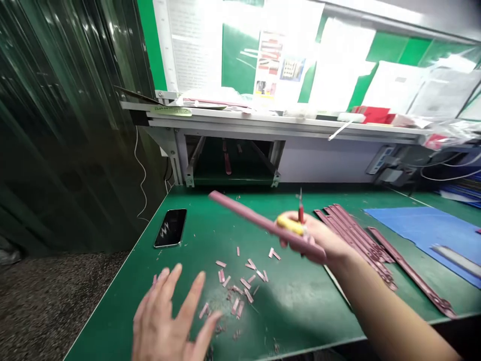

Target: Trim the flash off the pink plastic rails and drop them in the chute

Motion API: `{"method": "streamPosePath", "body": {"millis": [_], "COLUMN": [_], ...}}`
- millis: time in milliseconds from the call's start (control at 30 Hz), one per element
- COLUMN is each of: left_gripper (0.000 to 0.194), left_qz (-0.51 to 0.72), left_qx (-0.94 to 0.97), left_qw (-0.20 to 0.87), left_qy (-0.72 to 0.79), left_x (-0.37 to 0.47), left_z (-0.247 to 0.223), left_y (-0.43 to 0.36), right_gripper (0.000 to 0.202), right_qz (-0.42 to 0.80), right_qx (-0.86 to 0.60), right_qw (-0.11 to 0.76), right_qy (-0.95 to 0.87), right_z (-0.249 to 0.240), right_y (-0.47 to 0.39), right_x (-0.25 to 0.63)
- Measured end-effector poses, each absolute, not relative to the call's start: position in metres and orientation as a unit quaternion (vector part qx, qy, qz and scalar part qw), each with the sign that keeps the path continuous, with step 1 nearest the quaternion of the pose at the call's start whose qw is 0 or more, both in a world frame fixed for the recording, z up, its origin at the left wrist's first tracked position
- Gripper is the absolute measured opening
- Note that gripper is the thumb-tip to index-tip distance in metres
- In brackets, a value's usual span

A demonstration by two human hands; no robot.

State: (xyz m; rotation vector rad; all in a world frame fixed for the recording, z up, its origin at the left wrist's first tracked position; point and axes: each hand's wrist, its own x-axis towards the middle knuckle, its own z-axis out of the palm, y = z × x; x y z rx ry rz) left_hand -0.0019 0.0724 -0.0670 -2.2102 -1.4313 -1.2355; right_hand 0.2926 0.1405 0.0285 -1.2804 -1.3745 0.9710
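Note:
My right hand (313, 230) is closed around a long pink plastic strip (248, 213), which slants across above the bench. In the same hand is a small tool (301, 213) with a red part and a thin metal tip pointing up; its exact kind is unclear. Something yellow (290, 224) shows at the fingers, either part of the tool or a wrap. My left hand (169, 316) holds nothing, fingers spread, over the front left of the bench. Beside it many small pink offcuts (244, 283) and shavings are scattered over the green bench top (296, 311).
A phone (170, 228) lies at the bench's left edge. Several pink strips (356, 238) are stacked on the right, with one more strip (411, 271) alongside. Farther right is a blue sheet (432, 230). A shelf (300, 125) with a chute (233, 165) below stands behind.

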Motion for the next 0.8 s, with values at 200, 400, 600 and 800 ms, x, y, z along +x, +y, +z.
{"method": "streamPosePath", "body": {"millis": [200,400,600,800], "left_gripper": [0.056,0.017,0.024,0.05], "left_qz": [-0.402,-0.365,-0.335,-0.303], "left_qx": [-0.86,-0.659,-0.422,-0.348], "left_qw": [0.008,-0.516,-0.772,-0.819], "left_qy": [-0.314,-0.407,-0.338,-0.341], "left_x": [0.043,0.066,0.069,0.063], "left_z": [-0.016,-0.052,-0.082,-0.102], "left_y": [0.048,0.018,0.009,0.014], "right_gripper": [0.036,0.036,0.039,0.03], "right_qz": [0.741,0.599,0.538,0.396], "right_qx": [-0.296,-0.32,-0.398,-0.513], "right_qw": [0.464,0.638,0.599,0.524], "right_qy": [-0.385,-0.362,-0.44,-0.553], "right_z": [-0.013,-0.056,-0.076,-0.089], "right_y": [0.043,0.028,0.023,0.046], "right_x": [0.232,0.203,0.195,0.213]}}
